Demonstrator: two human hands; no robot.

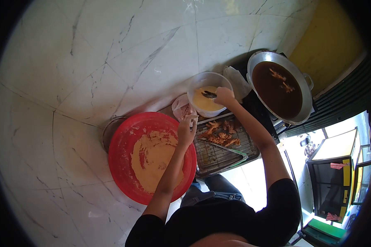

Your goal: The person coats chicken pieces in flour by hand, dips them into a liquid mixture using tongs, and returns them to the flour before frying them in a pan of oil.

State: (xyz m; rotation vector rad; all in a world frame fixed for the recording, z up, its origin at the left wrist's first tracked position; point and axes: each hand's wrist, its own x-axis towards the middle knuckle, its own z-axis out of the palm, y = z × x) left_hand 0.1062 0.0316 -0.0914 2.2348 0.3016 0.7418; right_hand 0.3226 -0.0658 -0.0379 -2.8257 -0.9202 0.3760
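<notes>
Utensil (209, 94) clamped in fingers of right hand (224, 96), at far tub (210, 80) of pale liquid (201, 103); plastic bag (180, 106), just left, pinched by fingers of left hand (186, 131). Steady bag; drain drips over tub.

So the wire rack (210, 158) has fried pieces (221, 138) on it. Left of it, red basin (121, 152) with pale powder (152, 158); just behind it, right hand (225, 97) holds a dark utensil (209, 94) in a tub (212, 78), left hand (186, 132) touches a plastic bag (180, 105).

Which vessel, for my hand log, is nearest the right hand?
The translucent tub of yellowish liquid: the right hand is at its rim; the red basin and metal pan are farther.
</notes>
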